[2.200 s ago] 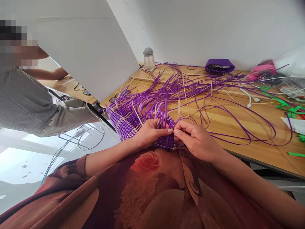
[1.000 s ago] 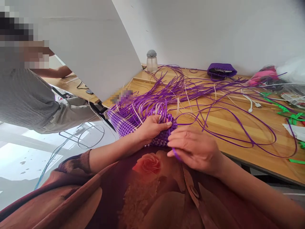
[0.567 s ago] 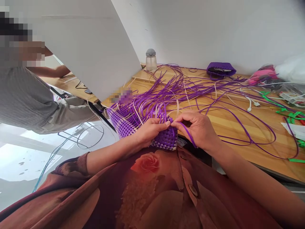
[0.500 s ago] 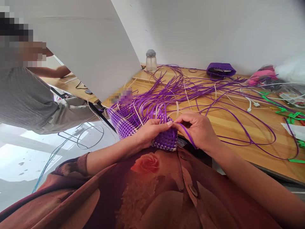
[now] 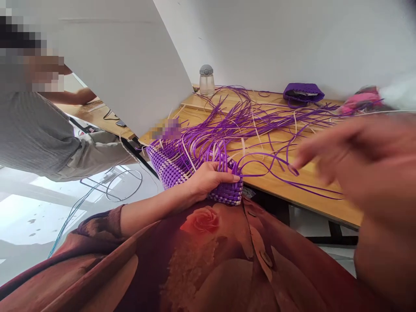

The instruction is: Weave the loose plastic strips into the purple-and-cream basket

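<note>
Swung outward, the right hand [image 5: 367,160] blurs, grip unclear; the left hand [image 5: 212,178] clasps and partly hides the purple weave [image 5: 227,193]

Right hand [image 5: 367,164] blurred by motion, its forearm cut off by the right edge; whether the fingertips grip the purple strip [image 5: 276,156] is indeterminate. It obscures the right part of the wooden tabletop [image 5: 260,171]. Left hand [image 5: 211,177]: fingers largely concealed behind the rim of the woven basket [image 5: 167,169]. The contents of the purple pouch [image 5: 303,94] are indistinct. Co-worker [image 5: 35,134] truncated at the left edge, head pixelated.
</note>
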`<action>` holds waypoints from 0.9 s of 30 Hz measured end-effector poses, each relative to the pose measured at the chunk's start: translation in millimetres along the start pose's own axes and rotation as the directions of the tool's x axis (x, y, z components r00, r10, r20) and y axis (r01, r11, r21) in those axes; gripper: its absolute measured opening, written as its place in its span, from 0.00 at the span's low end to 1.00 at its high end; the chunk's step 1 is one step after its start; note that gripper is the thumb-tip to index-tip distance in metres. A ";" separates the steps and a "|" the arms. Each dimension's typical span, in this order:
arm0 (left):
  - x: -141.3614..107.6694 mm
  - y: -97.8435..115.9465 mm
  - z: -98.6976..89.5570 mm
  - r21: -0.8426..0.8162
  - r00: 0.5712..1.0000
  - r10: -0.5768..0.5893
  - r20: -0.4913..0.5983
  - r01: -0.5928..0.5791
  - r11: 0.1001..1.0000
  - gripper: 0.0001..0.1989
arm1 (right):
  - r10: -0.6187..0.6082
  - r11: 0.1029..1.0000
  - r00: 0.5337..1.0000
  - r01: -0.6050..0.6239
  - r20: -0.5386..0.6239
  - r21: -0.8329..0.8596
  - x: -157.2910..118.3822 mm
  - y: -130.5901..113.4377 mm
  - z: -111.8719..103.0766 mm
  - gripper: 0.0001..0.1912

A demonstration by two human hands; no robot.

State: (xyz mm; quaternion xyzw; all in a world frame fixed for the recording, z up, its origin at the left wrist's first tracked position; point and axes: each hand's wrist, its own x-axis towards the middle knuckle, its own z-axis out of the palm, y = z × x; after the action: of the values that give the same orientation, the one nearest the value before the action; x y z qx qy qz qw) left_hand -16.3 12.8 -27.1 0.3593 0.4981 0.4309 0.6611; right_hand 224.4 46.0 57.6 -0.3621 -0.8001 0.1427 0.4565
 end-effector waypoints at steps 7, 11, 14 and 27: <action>0.6 -1.0 -4.1 0.007 0.998 0.059 -0.010 -0.059 0.998 0.16 | 0.020 0.989 0.951 0.026 0.309 -0.145 -41.5 -1.0 81.8 0.04; -1.0 -3.0 -5.2 -0.027 0.999 0.026 -0.043 -0.028 0.999 0.16 | 0.187 0.979 0.912 -0.202 0.364 0.003 -40.8 6.2 81.1 0.05; -1.6 -4.3 -4.9 -0.044 0.999 -0.007 -0.044 0.005 0.999 0.15 | 0.296 0.930 0.857 -0.360 0.422 0.077 -45.1 5.6 77.2 0.07; -5.8 -2.8 -6.8 0.068 0.999 0.034 0.004 -0.034 0.997 0.13 | -0.062 0.996 0.881 0.023 0.469 0.088 -51.5 -18.2 53.0 0.07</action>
State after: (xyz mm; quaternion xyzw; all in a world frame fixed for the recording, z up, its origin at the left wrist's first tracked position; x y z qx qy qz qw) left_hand -23.1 6.7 -29.3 0.3909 0.5053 0.4244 0.6417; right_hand 188.5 2.3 6.6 -0.2804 -0.8883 0.2483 0.2657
